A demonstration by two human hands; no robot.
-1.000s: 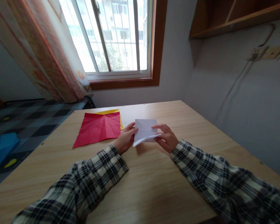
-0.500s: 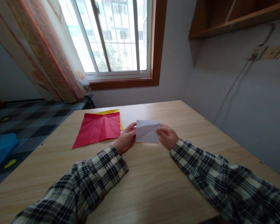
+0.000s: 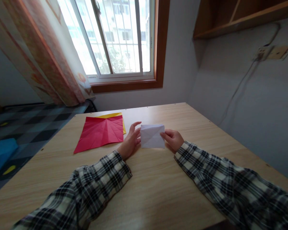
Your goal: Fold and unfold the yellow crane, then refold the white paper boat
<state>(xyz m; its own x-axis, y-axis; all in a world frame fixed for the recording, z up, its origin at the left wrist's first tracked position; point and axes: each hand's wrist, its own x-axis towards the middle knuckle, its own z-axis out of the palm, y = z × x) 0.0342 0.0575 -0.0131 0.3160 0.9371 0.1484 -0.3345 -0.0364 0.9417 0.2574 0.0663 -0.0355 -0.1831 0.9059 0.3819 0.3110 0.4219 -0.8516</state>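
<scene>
Folded white paper [image 3: 152,136] flat on tabletop [image 3: 158,185]; right hand [image 3: 174,140] pinches its edge, left hand [image 3: 131,140] loose, fingers spread alongside. Press creases firmly, edges aligned.

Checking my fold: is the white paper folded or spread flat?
Folded: the white paper is a small creased rectangle held between left hand and right hand.

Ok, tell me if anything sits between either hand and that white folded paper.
Nothing visible does. The right hand pinches the white folded paper at its right edge; the left hand rests against its left edge, fingers lifted. The red sheet lies apart, left.
</scene>
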